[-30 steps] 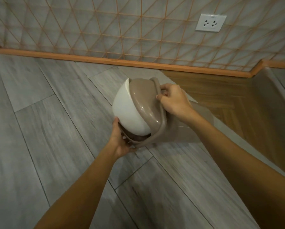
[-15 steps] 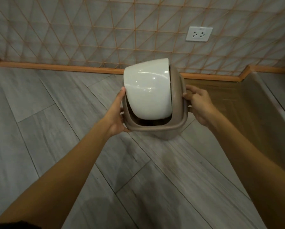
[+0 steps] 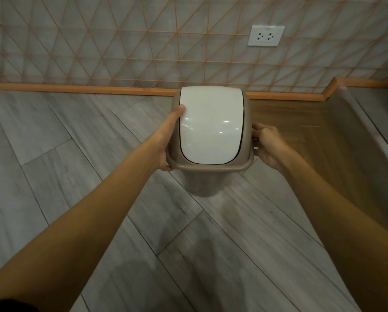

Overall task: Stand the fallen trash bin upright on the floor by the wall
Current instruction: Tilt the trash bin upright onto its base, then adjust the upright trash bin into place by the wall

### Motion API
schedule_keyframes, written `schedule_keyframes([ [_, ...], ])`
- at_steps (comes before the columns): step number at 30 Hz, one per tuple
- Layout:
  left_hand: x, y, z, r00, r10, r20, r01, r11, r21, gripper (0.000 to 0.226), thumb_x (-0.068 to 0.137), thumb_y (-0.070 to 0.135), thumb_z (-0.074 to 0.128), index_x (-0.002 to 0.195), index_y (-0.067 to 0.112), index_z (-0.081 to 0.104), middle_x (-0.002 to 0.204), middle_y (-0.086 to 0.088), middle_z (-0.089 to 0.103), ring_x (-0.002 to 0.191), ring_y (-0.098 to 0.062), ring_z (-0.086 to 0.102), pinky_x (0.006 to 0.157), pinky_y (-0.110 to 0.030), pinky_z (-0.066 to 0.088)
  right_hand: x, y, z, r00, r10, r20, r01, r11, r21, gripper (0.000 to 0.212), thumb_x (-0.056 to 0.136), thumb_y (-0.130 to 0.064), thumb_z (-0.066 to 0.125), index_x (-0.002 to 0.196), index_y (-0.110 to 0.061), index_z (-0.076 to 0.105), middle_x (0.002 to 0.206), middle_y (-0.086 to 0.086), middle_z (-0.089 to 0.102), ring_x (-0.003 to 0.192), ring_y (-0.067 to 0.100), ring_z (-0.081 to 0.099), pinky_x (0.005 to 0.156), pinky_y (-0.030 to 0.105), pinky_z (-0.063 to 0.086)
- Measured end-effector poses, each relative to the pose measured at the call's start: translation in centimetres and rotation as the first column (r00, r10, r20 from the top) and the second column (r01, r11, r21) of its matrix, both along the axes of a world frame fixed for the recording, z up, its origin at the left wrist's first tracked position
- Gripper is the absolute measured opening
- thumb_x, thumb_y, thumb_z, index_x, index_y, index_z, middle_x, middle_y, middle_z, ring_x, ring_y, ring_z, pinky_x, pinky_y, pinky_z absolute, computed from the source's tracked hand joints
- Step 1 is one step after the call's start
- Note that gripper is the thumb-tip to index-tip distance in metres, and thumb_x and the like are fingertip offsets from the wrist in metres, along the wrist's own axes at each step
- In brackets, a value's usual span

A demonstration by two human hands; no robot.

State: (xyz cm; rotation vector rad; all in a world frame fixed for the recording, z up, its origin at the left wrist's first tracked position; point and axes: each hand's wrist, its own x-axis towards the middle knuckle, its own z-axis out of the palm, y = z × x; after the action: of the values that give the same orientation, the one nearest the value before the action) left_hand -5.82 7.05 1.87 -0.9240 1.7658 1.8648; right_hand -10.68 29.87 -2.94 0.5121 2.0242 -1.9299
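The trash bin (image 3: 202,183) is a small taupe plastic bin with a white swing lid (image 3: 211,127). It stands upright with the lid facing up, on or just above the grey plank floor (image 3: 76,176), a short way in front of the wall. My left hand (image 3: 169,140) grips the left side of the bin's rim, thumb on the lid's edge. On the opposite side, my right hand (image 3: 267,145) holds the rim. The bin's base is partly hidden below the lid.
The tiled wall (image 3: 143,41) with an orange skirting board (image 3: 76,87) runs across the back. A white double socket (image 3: 266,35) sits on the wall at the upper right. A brown wooden floor strip (image 3: 301,143) and a raised ledge (image 3: 368,131) lie to the right.
The bin has turned from lying tilted on its side to upright, lid up, and has come down towards the floor. Both hands stayed on its rim throughout.
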Motion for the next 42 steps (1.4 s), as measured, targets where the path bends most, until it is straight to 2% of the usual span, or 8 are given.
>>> schedule_keyframes([
  [5,0.6,0.8,-0.9,0.999,0.012,-0.050,-0.012,1.000,0.000,0.078,0.072,0.070,0.062,0.129,0.019,0.048,0.101,0.002,0.062,0.082,-0.015,0.057,0.058,-0.030,0.047,0.0,0.0,-0.1,1.000,0.018,-0.021,-0.017,0.999,0.046,0.041,0.098,-0.005,0.033,0.126,-0.013,0.061,0.082,0.000,0.066,0.073,0.015,0.055,0.061,0.028,0.047],
  [10,0.6,0.6,-2.8,0.994,-0.001,-0.113,-0.019,0.985,-0.174,0.123,0.040,0.086,0.062,0.139,0.016,0.040,0.137,-0.005,0.049,0.116,-0.026,0.052,0.091,-0.043,0.049,0.3,0.6,0.0,0.987,0.153,-0.052,-0.137,0.962,0.235,0.036,0.098,-0.014,0.037,0.126,-0.014,0.059,0.088,0.004,0.063,0.082,0.022,0.055,0.062,0.030,0.047],
  [13,1.1,0.8,-3.3,0.978,-0.121,-0.171,0.048,0.925,-0.377,0.115,0.051,0.086,0.057,0.139,0.014,0.039,0.139,-0.008,0.041,0.123,-0.031,0.048,0.101,-0.045,0.045,1.1,1.3,0.1,0.968,0.237,-0.077,-0.187,0.895,0.404,0.042,0.097,-0.018,0.038,0.139,-0.017,0.045,0.104,0.005,0.064,0.090,0.020,0.061,0.075,0.039,0.054],
  [16,2.1,1.0,-3.8,0.901,-0.298,-0.314,0.036,0.775,-0.631,0.109,0.069,0.076,0.057,0.151,0.018,0.014,0.150,-0.009,0.021,0.136,-0.033,0.033,0.108,-0.049,0.038,3.1,1.7,1.3,0.927,0.296,-0.228,-0.096,0.779,0.619,0.052,0.097,-0.021,0.046,0.147,-0.025,0.032,0.140,0.010,0.047,0.110,0.018,0.056,0.098,0.042,0.048],
  [21,4.1,1.4,-5.1,0.557,-0.688,-0.466,-0.196,0.437,-0.878,0.110,0.073,0.070,0.059,0.153,0.018,0.004,0.159,-0.013,0.009,0.147,-0.025,0.012,0.114,-0.058,0.024,8.1,1.3,2.6,0.790,0.464,-0.399,-0.092,0.735,0.672,0.078,0.091,-0.035,0.060,0.151,-0.041,0.010,0.157,0.002,0.013,0.133,0.012,0.026,0.102,0.026,0.030],
  [27,4.1,2.2,-8.5,0.594,-0.584,-0.553,-0.093,0.633,-0.768,0.126,0.067,0.067,0.069,0.151,0.023,-0.014,0.160,-0.010,-0.015,0.143,-0.010,-0.002,0.117,-0.045,0.019,8.1,0.7,-0.6,0.738,0.570,-0.362,-0.249,0.728,0.639,0.109,0.077,-0.042,0.073,0.151,-0.040,-0.007,0.163,-0.002,-0.015,0.149,0.013,-0.016,0.108,0.031,0.007],
  [35,0.5,2.6,-8.7,0.562,-0.568,-0.600,-0.112,0.667,-0.737,0.124,0.067,0.063,0.069,0.151,0.025,-0.014,0.161,-0.009,-0.013,0.144,-0.009,-0.008,0.113,-0.030,0.010,4.3,0.8,-1.5,0.718,0.556,-0.418,-0.314,0.795,0.520,0.107,0.081,-0.040,0.071,0.150,-0.041,-0.010,0.163,-0.014,-0.003,0.151,0.011,-0.002,0.121,0.049,0.017],
  [42,-7.2,2.6,-8.3,0.564,-0.603,-0.564,-0.108,0.623,-0.775,0.124,0.065,0.076,0.059,0.150,0.028,-0.018,0.161,-0.009,-0.016,0.147,-0.018,-0.015,0.116,-0.051,0.015,-3.7,0.6,-1.4,0.708,0.552,-0.440,-0.262,0.784,0.562,0.110,0.078,-0.031,0.075,0.149,-0.043,-0.008,0.162,-0.003,0.018,0.145,0.030,0.029,0.113,0.052,0.034],
])
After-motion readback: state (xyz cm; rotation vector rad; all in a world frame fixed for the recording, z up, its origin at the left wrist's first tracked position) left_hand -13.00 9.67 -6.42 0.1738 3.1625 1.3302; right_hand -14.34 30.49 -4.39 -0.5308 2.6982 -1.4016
